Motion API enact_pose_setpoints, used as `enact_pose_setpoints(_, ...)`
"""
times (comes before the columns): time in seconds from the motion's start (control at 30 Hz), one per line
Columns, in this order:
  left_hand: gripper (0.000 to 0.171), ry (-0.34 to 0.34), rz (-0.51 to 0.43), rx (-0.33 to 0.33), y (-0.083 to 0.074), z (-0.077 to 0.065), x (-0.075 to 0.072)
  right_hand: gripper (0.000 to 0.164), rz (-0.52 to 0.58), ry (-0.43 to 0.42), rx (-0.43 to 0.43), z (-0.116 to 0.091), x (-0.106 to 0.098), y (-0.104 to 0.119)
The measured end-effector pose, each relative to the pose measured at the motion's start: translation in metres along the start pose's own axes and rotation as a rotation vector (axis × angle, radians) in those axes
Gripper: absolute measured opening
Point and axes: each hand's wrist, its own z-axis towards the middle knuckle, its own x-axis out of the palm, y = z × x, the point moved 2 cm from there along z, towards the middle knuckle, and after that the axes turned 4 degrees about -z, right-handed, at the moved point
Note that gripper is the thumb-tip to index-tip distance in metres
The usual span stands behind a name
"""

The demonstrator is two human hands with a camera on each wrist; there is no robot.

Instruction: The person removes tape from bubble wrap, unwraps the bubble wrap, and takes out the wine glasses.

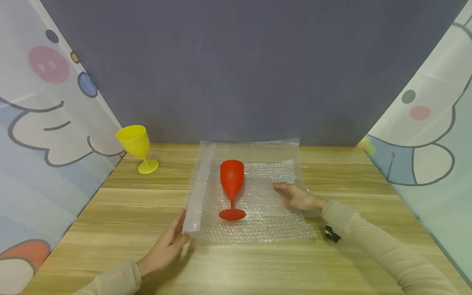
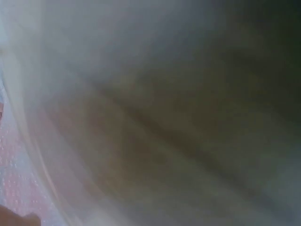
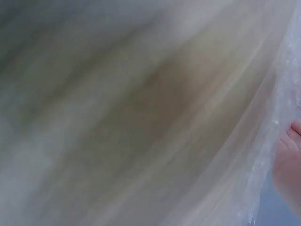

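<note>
A red goblet lies on its side on a sheet of clear bubble wrap, its bowl toward the back and its foot toward the front. My left hand is at the wrap's front left corner, with fingers and thumb spread along the edge of a whitish strip. Over the right part of the wrap, my right hand reaches in with its fingers extended to the left, holding nothing. Blurred sleeve fabric covers most of the left wrist view, and similar cloth fills the right one.
A yellow goblet stands upright at the back left of the wooden table. A small black item lies beside the right forearm. A dark grey panel rises behind, with printed cloth at both sides.
</note>
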Motion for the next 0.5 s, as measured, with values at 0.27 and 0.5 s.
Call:
enact_pose_setpoints(0.27, 0.083, -0.081, -0.051, 0.099, -0.004, 0.002, -0.021, 0.074, 0.003, 0.002, -0.015, 0.0, -0.001, -0.003)
enact_pose_setpoints(0.5, 0.1, 0.0, 0.177, 0.303, 0.005, 0.013, -0.052, 0.071, 0.033, 0.011, -0.033, 0.0, 0.0, -0.003)
